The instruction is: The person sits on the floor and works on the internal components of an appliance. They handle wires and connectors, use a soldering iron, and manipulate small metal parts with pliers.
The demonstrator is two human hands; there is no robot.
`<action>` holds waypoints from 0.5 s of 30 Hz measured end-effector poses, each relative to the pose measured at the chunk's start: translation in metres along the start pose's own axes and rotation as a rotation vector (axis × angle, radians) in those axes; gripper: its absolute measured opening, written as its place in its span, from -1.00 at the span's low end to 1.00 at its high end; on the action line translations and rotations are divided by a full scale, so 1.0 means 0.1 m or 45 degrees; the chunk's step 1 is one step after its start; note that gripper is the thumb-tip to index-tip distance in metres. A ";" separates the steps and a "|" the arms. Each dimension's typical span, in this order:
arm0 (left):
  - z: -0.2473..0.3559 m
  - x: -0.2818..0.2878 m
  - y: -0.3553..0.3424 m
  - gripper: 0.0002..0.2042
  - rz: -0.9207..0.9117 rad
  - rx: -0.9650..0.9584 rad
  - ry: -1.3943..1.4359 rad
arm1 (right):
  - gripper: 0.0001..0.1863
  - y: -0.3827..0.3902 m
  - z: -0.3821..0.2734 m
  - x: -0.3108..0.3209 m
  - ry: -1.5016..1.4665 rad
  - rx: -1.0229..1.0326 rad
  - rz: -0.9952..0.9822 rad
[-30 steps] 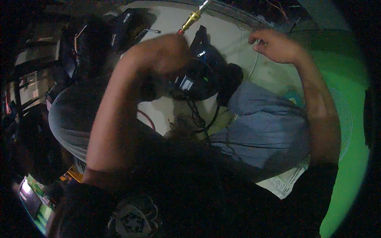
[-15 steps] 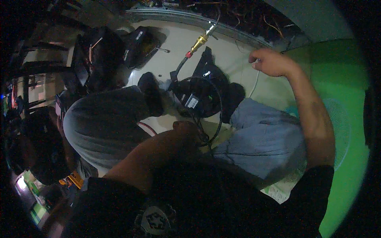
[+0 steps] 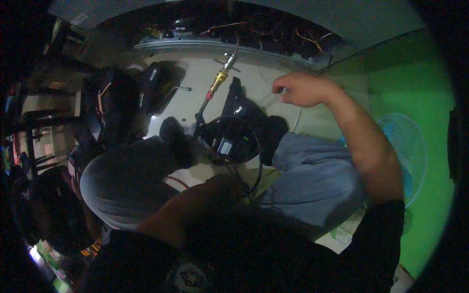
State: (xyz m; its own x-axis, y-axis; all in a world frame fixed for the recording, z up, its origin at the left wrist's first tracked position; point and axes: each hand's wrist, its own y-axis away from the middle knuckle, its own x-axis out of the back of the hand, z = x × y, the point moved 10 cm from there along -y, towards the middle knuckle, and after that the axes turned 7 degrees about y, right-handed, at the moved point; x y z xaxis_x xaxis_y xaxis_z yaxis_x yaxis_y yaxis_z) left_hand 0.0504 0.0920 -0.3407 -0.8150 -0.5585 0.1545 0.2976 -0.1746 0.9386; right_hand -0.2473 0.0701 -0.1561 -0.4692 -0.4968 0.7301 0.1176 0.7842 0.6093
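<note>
While the right hand pinches a thin pale wire at far right, the left hand, grip hidden, rests near, just below the round black unit.

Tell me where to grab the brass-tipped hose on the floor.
Take the hose on its dark stretch just below the brass fitting, coming from the left, where bare floor shows. The fitting is short and joined to a metal end above; the lower hose curls into the black coil, crowded by knees. The right hand is nearest.
</note>
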 end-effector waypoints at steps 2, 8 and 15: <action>0.00 0.01 0.00 -0.65 -0.003 0.001 -0.016 | -0.65 0.01 0.01 -0.03 -0.039 -0.006 -0.069; 0.00 0.04 0.01 -0.65 -0.016 0.000 -0.038 | -0.64 0.02 0.03 -0.03 -0.040 -0.042 -0.114; 0.02 0.06 0.01 -0.65 -0.023 -0.010 -0.045 | -0.66 0.00 0.07 0.03 -0.088 0.009 0.009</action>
State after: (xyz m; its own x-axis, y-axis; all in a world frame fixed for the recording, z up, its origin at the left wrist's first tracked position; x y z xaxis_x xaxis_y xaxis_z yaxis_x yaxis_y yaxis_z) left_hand 0.0448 0.0898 -0.3386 -0.8373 -0.5262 0.1489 0.2868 -0.1908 0.9388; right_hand -0.2555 0.0711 -0.1561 -0.5277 -0.4644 0.7112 0.1152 0.7904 0.6016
